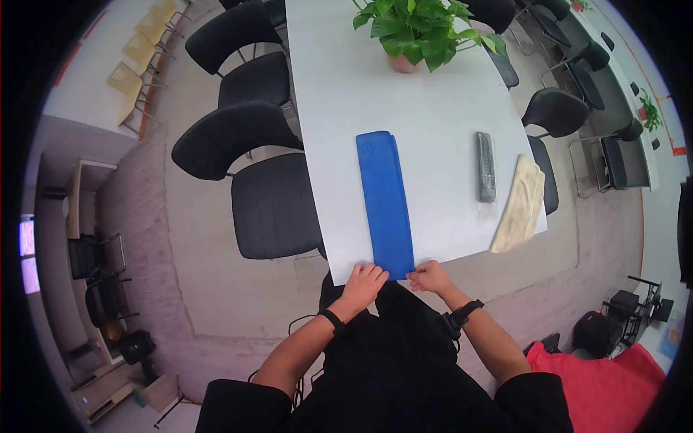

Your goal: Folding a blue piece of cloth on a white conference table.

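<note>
A blue cloth (385,205), folded into a long narrow strip, lies lengthwise on the white table (335,178), its near end at the table's front edge. My left hand (367,282) rests on the left corner of that near end with fingers bent. My right hand (427,277) pinches the right corner between thumb and fingers. To the right of the cloth lies a dark remote control (485,168) in clear plastic wrap. Beyond it a folded cream cloth (518,205) hangs a little over the table's right front corner.
A potted green plant (403,63) stands at the table's far end. Black chairs (276,203) line the left side, and more black chairs (555,111) stand on the right. A red cloth (595,384) covers something at the lower right. Cables hang near my left forearm.
</note>
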### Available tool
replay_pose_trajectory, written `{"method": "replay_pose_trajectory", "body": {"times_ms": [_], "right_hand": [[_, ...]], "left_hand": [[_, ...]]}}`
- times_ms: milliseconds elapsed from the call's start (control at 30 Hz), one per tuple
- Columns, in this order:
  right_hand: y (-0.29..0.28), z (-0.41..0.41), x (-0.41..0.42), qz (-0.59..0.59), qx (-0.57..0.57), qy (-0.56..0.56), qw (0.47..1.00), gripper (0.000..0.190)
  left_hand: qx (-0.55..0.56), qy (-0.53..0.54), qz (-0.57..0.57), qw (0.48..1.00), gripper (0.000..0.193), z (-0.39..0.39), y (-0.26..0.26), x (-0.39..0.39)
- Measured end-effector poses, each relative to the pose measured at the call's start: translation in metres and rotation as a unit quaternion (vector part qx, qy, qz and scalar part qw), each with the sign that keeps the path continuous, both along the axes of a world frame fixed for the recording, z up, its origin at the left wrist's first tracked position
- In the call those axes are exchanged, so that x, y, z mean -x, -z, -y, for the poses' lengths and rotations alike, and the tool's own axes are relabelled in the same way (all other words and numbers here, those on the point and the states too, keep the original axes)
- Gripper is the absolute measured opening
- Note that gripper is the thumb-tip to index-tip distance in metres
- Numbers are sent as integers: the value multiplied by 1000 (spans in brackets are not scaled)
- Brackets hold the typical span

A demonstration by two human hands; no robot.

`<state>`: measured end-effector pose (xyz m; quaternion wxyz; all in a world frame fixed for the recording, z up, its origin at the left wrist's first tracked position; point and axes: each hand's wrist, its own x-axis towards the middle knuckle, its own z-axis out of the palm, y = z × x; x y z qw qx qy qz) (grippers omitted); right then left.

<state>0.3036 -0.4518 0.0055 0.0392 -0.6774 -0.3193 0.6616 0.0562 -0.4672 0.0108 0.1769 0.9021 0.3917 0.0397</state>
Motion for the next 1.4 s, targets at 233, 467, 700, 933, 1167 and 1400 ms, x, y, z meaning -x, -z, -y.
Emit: {"method": "replay_pose_trajectory", "body": {"times_ms": [233,467,700,933,1167,1400], "right_hand": [[-31,6,-13,169,-371,-318,856,29],[-16,-10,-21,147,-573,-464,659,28],[-15,-10,-21,125,-552,-516,642,27],[-18,-1,-19,127,-563,-503,644,24],[-26,10,-12,106,-563,-428,699,16],[-27,7,-3,70,-516,-284,805,18]], "left_hand": [[3,-4,61,998,34,-2,3,12],[4,13,69,997,33,-5,10,10],[8,21,65,998,31,-6,7,14],[-8,18,67,998,29,0,4,13],[-3,18,98,995,25,8,0,16],[65,-73,197,976,15,-5,-8,10]]}}
